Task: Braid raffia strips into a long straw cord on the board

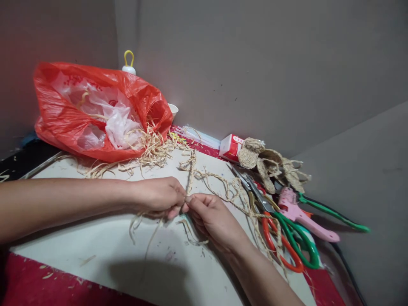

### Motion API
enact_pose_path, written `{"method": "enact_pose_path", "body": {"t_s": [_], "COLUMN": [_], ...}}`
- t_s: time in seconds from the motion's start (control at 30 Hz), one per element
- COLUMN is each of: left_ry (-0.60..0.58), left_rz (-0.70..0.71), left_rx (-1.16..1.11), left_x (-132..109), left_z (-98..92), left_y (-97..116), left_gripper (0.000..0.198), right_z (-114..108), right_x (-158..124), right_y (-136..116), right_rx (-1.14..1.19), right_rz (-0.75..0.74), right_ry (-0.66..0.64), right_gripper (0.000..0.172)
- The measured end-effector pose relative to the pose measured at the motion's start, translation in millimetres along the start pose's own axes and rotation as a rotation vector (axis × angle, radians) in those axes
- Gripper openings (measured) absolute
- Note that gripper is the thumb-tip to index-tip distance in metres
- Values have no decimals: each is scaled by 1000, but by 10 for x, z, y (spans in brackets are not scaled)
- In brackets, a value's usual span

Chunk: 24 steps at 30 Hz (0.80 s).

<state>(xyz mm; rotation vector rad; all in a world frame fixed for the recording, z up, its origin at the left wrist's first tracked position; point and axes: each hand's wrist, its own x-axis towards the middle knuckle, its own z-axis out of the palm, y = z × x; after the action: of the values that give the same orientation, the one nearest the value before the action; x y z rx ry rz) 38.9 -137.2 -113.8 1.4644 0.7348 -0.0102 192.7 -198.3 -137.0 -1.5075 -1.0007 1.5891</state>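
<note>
A thin braid of pale straw (pixel 191 173) runs away from me across the white board. My left hand (pixel 162 196) pinches it at its near end, the fingers curled closed. Pressed up against those fingertips, my right hand (pixel 208 214) grips the same spot between thumb and forefinger. Loose straw strands (pixel 153 238) trail out below both hands. More of the narrow straw cord (pixel 228 187) lies in loops to the right of the hands and runs down past the scissors. The exact crossing of the strands is hidden by my fingers.
A red plastic bag (pixel 70 123) with loose straw (pixel 156 151) spilling out stands back left. On the right lie red-handled scissors (pixel 287 250), green-handled scissors (pixel 310 244), a pink glue gun (pixel 306 219) and woven straw pieces (pixel 251 153) beside a red-and-white box (pixel 230 146). A grey wall (pixel 255 76) rises behind.
</note>
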Motion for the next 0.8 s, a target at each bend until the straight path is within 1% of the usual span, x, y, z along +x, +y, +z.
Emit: {"method": "enact_pose_path", "body": {"t_s": [0.07, 0.17, 0.23, 0.33, 0.4, 0.43, 0.5, 0.57, 0.6, 0.63, 0.7, 0.73, 0.77, 0.8], "left_ry": [34, 135, 230, 365, 405, 399, 333, 235, 207, 231, 438, 515, 544, 515], "left_rz": [-38, -18, 31, 161, 220, 228, 195, 116, 80, 87, 224, 281, 308, 300], "left_rx": [-46, 18, 118, 258, 286, 278, 247, 237, 259, 296, 384, 404, 397, 357], "left_x": [-22, -32, -18, 19, 23, 8, -60, -158, -205, -240, -260, -241, -206, -159], "left_z": [100, 251, 323, 386, 404, 402, 361, 263, 197, 126, -2, -47, -73, -81], "left_y": [-29, -110, -157, -185, -170, -151, -91, -11, 28, 60, 88, 81, 62, 35], "left_gripper": [15, 13, 10, 9, 13, 16, 19, 20, 23, 26, 26, 23, 21, 19], "right_z": [52, 108, 131, 154, 158, 154, 135, 105, 90, 76, 56, 49, 45, 41], "right_x": [-13, -42, -64, -87, -93, -94, -92, -88, -86, -84, -80, -76, -72, -67], "right_y": [10, 17, 16, 10, 6, 4, 0, -5, -9, -13, -21, -24, -26, -28], "right_rx": [54, 141, 189, 227, 236, 242, 257, 284, 297, 305, 301, 291, 282, 277], "right_rz": [-9, -6, -5, -25, -46, -51, -52, -49, -50, -47, -34, -25, -15, -7], "right_ry": [-3, -49, -74, -81, -75, -75, -86, -103, -112, -121, -137, -143, -147, -152], "right_gripper": [35, 39, 40, 38, 36, 36, 35, 33, 32, 31, 30, 29, 28, 28]}}
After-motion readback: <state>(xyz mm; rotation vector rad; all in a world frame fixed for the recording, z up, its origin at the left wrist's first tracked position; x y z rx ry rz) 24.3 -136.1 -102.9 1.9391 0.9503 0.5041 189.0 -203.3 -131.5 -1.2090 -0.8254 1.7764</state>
